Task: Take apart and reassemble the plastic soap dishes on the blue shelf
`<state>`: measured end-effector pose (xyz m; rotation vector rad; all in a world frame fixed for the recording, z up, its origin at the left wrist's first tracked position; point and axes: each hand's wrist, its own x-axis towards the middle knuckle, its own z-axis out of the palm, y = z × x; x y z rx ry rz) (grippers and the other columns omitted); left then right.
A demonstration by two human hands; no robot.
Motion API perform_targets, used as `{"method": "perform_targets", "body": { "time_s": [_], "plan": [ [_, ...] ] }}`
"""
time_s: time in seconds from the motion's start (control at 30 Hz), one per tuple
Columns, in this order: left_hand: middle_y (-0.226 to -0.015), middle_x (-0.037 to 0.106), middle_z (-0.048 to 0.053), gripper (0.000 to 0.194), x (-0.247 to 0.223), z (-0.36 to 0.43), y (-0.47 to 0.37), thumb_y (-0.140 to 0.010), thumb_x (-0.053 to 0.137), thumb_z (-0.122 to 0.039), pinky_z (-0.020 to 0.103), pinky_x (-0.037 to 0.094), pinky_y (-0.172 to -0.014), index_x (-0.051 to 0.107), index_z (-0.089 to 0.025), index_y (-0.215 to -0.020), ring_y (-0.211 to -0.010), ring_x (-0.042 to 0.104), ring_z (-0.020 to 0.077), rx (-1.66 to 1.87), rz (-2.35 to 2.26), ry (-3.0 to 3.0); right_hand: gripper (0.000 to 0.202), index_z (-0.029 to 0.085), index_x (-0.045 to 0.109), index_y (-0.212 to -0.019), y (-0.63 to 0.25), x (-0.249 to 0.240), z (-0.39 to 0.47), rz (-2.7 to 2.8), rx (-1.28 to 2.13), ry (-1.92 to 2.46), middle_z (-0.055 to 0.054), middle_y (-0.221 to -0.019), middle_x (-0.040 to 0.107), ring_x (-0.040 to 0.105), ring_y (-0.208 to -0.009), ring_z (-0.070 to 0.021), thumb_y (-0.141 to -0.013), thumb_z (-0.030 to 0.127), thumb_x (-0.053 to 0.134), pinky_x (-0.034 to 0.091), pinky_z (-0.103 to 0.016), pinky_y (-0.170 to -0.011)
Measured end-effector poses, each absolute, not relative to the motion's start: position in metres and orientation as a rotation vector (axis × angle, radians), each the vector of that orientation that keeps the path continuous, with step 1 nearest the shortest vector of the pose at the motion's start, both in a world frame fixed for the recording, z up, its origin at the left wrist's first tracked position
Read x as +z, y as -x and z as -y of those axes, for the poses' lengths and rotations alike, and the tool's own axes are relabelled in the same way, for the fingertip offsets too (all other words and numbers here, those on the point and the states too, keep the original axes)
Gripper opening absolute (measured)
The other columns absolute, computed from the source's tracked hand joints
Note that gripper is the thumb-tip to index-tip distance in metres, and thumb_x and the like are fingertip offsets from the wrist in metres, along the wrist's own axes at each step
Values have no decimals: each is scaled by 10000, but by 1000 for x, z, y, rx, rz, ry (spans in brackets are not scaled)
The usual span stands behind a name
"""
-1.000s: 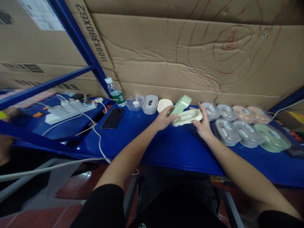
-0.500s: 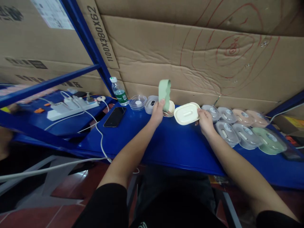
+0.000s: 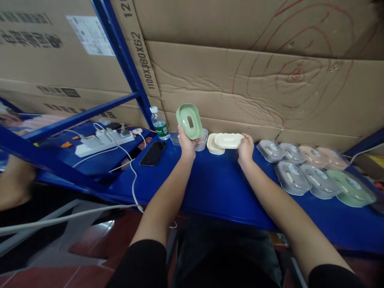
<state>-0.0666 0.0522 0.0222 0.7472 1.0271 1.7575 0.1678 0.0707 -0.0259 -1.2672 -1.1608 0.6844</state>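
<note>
My left hand point(image 3: 187, 145) is closed on the lower edge of a green oval plastic shell point(image 3: 197, 131) with a slot in its middle. The shell is tilted up above the back of the table, its hollow side toward me. In my right hand point(image 3: 246, 149) is a cream oval plastic piece point(image 3: 229, 141), gripped at its right end. Its left end overlaps the view of cream rounded pieces point(image 3: 215, 150) standing on the table; contact cannot be judged. Behind my left hand stand a translucent container point(image 3: 202, 145) and, partly hidden, a transparent one point(image 3: 174, 138).
A water bottle point(image 3: 161, 130) and a black phone point(image 3: 153, 154) are at the left. Several lidded boxes point(image 3: 292, 181) in grey, pink and green stand at the right. A power strip point(image 3: 105, 143) with cables and another person's arm point(image 3: 16, 182) are beyond the blue frame.
My left hand has turned the green shell from edge-on to facing me and moved it left. The cream piece in my right hand has shifted left, tilting flatter. The camera view has shifted slightly.
</note>
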Motion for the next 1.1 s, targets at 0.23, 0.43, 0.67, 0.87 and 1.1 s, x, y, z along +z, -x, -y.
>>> {"method": "perform_targets", "body": {
  "time_s": [0.23, 0.43, 0.67, 0.87, 1.1],
  "plan": [
    [-852, 765, 136, 1048, 16, -58, 72, -856, 264, -996, 286, 475, -493, 688, -145, -1295, -674, 758, 232, 1722, -1031, -773, 780, 279, 307, -1583, -132, -35, -60, 1029, 869, 1145, -93, -1230, 667, 659, -704, -168, -857, 439, 544, 654, -380, -707],
    [-856, 781, 135, 955, 22, -54, 67, -937, 307, -911, 241, 433, -424, 704, -104, -1260, -607, 741, 190, 1739, -982, -673, 848, 262, 207, -1628, -129, -52, -55, 1330, 872, 1150, -135, -1303, 641, 713, -809, -216, -892, 507, 551, 646, -412, -733],
    [-793, 771, 123, 910, 25, -51, 66, -983, 298, -861, 232, 431, -390, 726, -89, -1205, -520, 699, 173, 1756, -961, -631, 521, 225, 588, -1416, -133, -57, -48, 1641, 537, 1169, -63, -890, 732, 723, -821, -272, -1016, 546, 497, 591, -461, -878],
    [-850, 785, 150, 961, 25, -52, 68, -948, 318, -908, 245, 442, -408, 719, -91, -1257, -600, 743, 206, 1774, -959, -654, 350, 230, 769, -1176, -132, -54, -50, 1799, 441, 1251, -45, -834, 775, 726, -791, -256, -1003, 408, 523, 576, -405, -863],
    [-948, 783, 148, 838, 25, -53, 69, -967, 411, -842, 223, 483, -470, 678, -105, -1264, -653, 764, 188, 1827, -931, -691, 404, 214, 714, -1345, -131, -56, -47, 1908, 396, 1196, -55, -918, 783, 724, -833, -250, -987, 331, 570, 569, -389, -841]
  ]
}}
